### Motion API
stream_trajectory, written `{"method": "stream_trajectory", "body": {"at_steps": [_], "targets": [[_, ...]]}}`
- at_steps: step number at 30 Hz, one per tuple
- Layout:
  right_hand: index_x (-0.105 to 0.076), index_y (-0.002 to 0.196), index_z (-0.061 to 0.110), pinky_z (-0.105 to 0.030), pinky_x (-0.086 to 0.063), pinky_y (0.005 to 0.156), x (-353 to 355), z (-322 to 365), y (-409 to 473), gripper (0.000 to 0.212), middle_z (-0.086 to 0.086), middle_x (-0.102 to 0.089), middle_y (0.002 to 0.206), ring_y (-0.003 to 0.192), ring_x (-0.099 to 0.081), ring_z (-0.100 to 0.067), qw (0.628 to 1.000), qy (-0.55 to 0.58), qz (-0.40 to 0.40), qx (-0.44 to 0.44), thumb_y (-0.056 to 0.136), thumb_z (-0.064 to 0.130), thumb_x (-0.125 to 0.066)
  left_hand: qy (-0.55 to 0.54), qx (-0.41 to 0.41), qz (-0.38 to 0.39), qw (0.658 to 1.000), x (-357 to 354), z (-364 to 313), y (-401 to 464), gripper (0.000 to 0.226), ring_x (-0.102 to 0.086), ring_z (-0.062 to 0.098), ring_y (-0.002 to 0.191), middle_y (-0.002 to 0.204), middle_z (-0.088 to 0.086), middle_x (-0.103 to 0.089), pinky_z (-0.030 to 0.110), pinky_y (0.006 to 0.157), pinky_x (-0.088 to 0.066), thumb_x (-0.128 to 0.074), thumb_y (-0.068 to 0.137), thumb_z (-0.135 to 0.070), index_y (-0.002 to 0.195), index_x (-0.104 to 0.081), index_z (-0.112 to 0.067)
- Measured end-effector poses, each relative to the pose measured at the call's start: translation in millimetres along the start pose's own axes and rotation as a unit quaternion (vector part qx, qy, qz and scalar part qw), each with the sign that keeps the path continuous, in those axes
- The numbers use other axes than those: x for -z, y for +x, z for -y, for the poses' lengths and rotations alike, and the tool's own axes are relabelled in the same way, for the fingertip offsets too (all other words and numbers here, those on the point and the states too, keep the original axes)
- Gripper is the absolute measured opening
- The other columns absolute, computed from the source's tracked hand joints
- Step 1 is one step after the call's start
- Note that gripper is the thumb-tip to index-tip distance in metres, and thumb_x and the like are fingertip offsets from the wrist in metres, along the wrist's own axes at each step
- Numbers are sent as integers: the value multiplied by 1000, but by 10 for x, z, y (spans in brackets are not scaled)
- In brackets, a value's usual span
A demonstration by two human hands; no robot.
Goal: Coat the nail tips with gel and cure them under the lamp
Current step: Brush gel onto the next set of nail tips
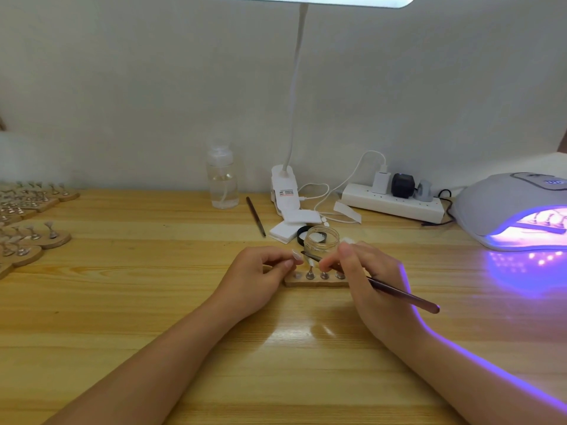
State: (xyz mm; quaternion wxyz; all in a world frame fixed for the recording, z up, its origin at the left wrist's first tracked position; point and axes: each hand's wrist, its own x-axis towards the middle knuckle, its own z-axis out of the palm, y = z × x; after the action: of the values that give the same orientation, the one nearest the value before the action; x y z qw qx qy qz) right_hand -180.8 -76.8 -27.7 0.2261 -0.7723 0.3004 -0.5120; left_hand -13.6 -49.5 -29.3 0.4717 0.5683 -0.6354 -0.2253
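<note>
A small wooden holder (316,283) with several metal nail stands lies at the table's middle. My left hand (260,277) pinches a clear nail tip (296,254) just above the holder's left end. My right hand (362,271) grips a dark brush (402,294), its bristle end reaching the nail tip. An open glass gel jar (321,239) stands right behind the holder, its black lid (302,233) beside it. The grey curing lamp (515,207) glows purple at the right, with a holder inside.
Several wooden holders with nail stands (33,216) crowd the left edge. At the back stand a clear pump bottle (222,179), a white clip lamp (287,191), a power strip (395,204), white wipes (288,227) and a second brush (256,216).
</note>
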Motion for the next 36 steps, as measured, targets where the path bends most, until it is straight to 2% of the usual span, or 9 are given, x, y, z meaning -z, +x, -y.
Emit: {"method": "stream_trajectory", "body": {"at_steps": [5,9,13,15,19,23,27,31,36], "targets": [[-60,79,42,-18,-42,69,-32,7,23,27,28,-58,72,77,-56,-1,997,-58,33,34,90,43,-35,30,10,14,999,-2,2,3,25,-61,3,84,86,-6,-69,12,78,-45,-54,88,-3,88,-70,-22],[-67,63,21,-31,-49,68,-24,-31,-15,47,11,-66,68,69,-62,-5,1000,19,24,3,89,44,-35,43,13,14,999,-5,-7,-5,31,-61,11,88,84,-6,-68,29,87,-47,-54,88,-3,80,-67,-29],[-66,68,29,-26,-48,67,-20,-15,-2,41,12,-66,69,72,-61,-5,1000,3,11,5,88,44,-34,44,18,16,999,-3,-12,-5,36,-61,12,88,84,-9,-66,33,87,-48,-54,88,-3,74,-63,-35],[-67,72,29,-22,-45,67,-26,-3,15,41,18,-63,68,73,-59,-3,1000,-24,18,8,88,46,-33,42,17,17,999,-6,-18,-5,37,-61,11,87,83,-11,-66,33,86,-49,-53,88,-3,73,-63,-35],[-68,63,23,-29,-50,69,-16,-4,-15,46,9,-67,68,69,-63,-7,999,43,12,-16,87,46,-35,42,10,15,999,-5,-19,-12,40,-61,9,86,81,-14,-64,27,84,-48,-54,88,-3,71,-61,-38],[-66,70,30,-21,-46,68,-16,13,-2,40,12,-65,69,72,-60,-5,1000,1,19,-4,87,47,-33,41,6,18,999,-6,-5,-15,39,-59,7,80,77,-15,-63,24,80,-47,-53,88,-2,72,-62,-37],[-66,60,18,-22,-50,67,-9,9,-25,49,3,-67,66,64,-62,-7,996,79,13,-33,86,46,-36,42,-1,20,999,-7,-4,-16,37,-57,2,78,76,-15,-62,17,77,-44,-53,89,-3,73,-62,-36],[-67,67,24,-12,-43,68,0,1,-14,42,9,-67,68,70,-60,-2,999,32,19,-27,93,46,-43,32,-3,19,999,-4,-1,-9,34,-57,-1,77,75,-16,-62,9,73,-42,-52,89,-2,75,-63,-31],[-67,65,21,-13,-45,64,1,-1,-21,39,4,-67,66,64,-61,-3,997,75,5,-33,94,34,-45,20,-4,14,1000,-7,5,-2,29,-58,4,82,78,-11,-63,14,78,-44,-52,89,-2,79,-64,-27]]}}
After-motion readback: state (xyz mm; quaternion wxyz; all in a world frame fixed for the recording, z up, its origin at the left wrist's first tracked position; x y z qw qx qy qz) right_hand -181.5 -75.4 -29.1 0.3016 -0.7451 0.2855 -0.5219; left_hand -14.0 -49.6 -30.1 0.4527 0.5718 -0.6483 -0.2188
